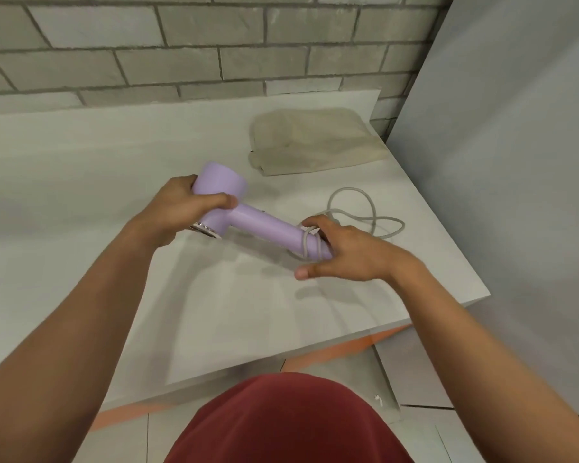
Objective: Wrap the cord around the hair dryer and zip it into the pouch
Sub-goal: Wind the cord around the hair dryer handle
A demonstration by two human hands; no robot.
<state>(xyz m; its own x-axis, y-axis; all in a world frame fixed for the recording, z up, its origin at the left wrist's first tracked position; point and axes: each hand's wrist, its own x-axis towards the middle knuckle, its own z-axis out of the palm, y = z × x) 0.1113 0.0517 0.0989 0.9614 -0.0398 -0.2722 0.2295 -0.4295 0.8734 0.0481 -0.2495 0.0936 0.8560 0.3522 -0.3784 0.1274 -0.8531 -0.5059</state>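
Left hand [178,208] grips hair dryer [258,225] head; right hand [341,252] curls fingers round cord [365,212] at dryer handle end. Judged best: turns snug, side by side up handle

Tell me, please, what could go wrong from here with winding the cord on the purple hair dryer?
1. The few turns of cord sit at the very end of the hair dryer handle, under the right hand; they might slip off.
2. The slack lies in crossing loops on the table; pulling it could make a knot.
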